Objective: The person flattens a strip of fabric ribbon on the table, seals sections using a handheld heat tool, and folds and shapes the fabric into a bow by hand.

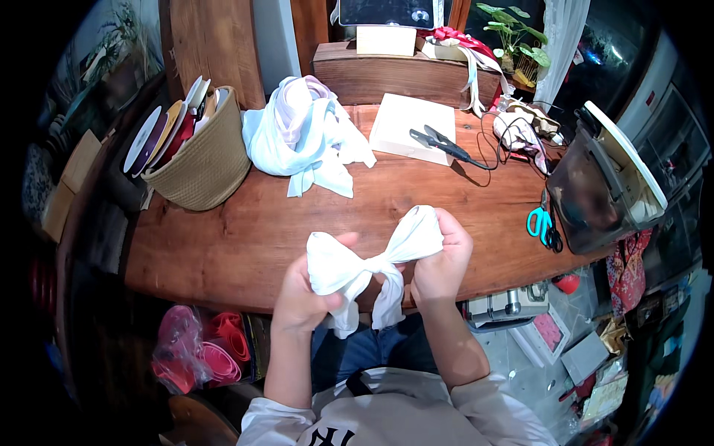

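A white fabric bow (379, 266) with two full loops, a centre knot and two hanging tails is held up above the table's near edge. My left hand (301, 290) grips its left loop, thumb in front and fingers behind. At the other side, my right hand (445, 260) is closed around the right loop, with part of its fingers hidden behind the cloth. The tails hang between my hands, over my lap.
On the wooden table (223, 253) stand a woven basket (204, 163) of ribbon spools, pale blue fabric (312, 141), a white box (405, 115) with a corded black styling iron (450, 146) on it, turquoise-handled scissors (541, 221) and a translucent bin (595, 193).
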`<state>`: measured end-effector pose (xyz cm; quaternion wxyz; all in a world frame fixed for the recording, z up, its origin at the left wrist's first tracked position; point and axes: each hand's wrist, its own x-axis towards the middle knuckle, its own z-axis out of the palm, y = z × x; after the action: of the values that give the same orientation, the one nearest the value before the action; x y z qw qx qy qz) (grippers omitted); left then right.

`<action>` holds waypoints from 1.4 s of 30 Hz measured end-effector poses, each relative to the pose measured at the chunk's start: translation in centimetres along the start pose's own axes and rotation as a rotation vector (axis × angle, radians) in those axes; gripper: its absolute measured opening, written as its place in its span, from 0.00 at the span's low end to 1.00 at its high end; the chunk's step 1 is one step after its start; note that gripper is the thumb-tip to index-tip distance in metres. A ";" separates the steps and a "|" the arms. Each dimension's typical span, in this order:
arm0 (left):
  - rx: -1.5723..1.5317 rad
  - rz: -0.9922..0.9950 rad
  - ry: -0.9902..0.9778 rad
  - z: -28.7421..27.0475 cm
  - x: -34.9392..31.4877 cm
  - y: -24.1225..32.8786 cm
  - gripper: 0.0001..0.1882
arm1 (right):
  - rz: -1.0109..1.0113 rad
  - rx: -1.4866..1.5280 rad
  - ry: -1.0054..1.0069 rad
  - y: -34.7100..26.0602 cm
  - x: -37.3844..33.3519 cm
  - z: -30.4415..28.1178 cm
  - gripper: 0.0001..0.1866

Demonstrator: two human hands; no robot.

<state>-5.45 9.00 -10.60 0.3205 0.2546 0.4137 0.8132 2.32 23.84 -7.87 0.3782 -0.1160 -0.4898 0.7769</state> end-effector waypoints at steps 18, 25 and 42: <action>0.065 0.211 0.425 2.7 -0.6 -1.1 0.15 | -0.772 -0.718 0.097 2.3 -1.4 -1.6 0.11; 0.046 0.229 0.384 3.2 -1.2 -1.3 0.15 | -0.917 -0.890 -0.016 1.3 -1.3 -1.1 0.07; 0.208 0.156 0.110 3.2 -0.3 1.0 0.03 | -0.955 -0.802 -0.102 1.1 -2.0 -1.3 0.14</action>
<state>-3.39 9.98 -8.12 0.2050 0.2730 0.4916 0.8011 3.86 23.06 -9.77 0.5867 0.0200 -0.7587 0.2825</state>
